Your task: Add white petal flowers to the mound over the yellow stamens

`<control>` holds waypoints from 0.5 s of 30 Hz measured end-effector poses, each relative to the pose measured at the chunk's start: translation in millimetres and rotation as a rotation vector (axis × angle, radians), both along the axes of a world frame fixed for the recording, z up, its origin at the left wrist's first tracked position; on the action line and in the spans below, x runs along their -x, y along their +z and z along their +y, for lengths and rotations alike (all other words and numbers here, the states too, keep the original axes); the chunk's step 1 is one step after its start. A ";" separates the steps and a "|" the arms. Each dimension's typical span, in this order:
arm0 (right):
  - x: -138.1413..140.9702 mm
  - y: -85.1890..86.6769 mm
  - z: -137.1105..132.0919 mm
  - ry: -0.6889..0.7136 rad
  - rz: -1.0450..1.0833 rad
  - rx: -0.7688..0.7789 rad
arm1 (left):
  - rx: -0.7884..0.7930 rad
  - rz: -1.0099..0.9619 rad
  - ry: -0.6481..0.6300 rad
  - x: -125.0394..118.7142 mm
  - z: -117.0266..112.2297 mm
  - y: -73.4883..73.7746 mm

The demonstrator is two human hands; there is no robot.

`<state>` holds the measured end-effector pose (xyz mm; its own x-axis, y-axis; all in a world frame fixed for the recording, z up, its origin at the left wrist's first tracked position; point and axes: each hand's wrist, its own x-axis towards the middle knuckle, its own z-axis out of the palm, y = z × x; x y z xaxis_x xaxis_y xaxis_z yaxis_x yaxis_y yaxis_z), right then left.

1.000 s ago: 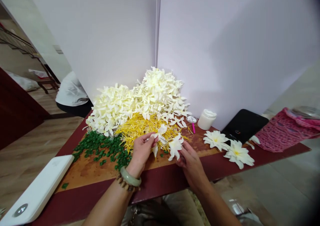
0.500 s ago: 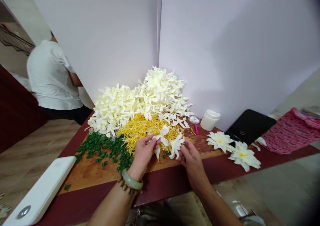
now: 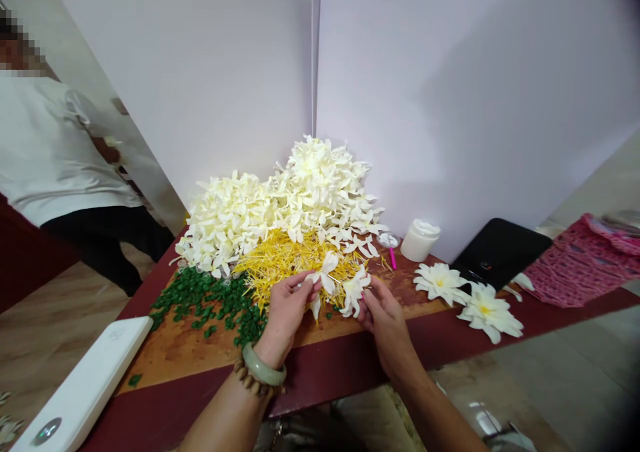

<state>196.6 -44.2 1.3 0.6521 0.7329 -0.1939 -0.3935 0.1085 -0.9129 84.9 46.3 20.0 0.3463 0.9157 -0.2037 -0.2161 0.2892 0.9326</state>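
Note:
My left hand (image 3: 286, 311) is closed, its thumb and fingers pinching a white artificial petal piece (image 3: 329, 273). Across from it, my right hand (image 3: 384, 311) grips a partly formed white artificial flower (image 3: 354, 292) by its right side. The two white pieces are close together, and a thin line seems to run between them; whether they touch is unclear. Beneath and behind my hands lies a heap of yellow stamens (image 3: 280, 260). White petal pieces (image 3: 320, 179) are piled high behind that. Loose green pieces (image 3: 200, 299) spread to the left of my left hand.
On the right are a white jar (image 3: 421, 240), a pink-handled tool (image 3: 393, 259), two finished white flowers (image 3: 489, 311), a black tablet-like object (image 3: 503, 252) and pink knitted fabric (image 3: 585, 262). A long white device (image 3: 95, 379) sits front left. White panels (image 3: 450, 105) enclose the back. A person (image 3: 60, 152) stands left.
The person at the left has shifted further left and now shows more of the body. My hands keep their grips almost in place, and the petal piece has turned slightly.

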 end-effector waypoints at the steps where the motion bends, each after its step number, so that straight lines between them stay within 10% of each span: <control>1: 0.0 0.3 -0.4 0.001 -0.004 0.000 | -0.002 0.001 0.000 0.3 -0.4 0.3; 15: -3.0 -1.5 1.4 0.021 0.026 0.010 | -0.019 0.000 -0.006 1.5 -1.4 0.6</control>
<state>199.6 -42.8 -0.2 0.6311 0.7443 -0.2182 -0.4192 0.0906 -0.9033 83.4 44.9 20.7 0.3522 0.9172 -0.1861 -0.2140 0.2724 0.9381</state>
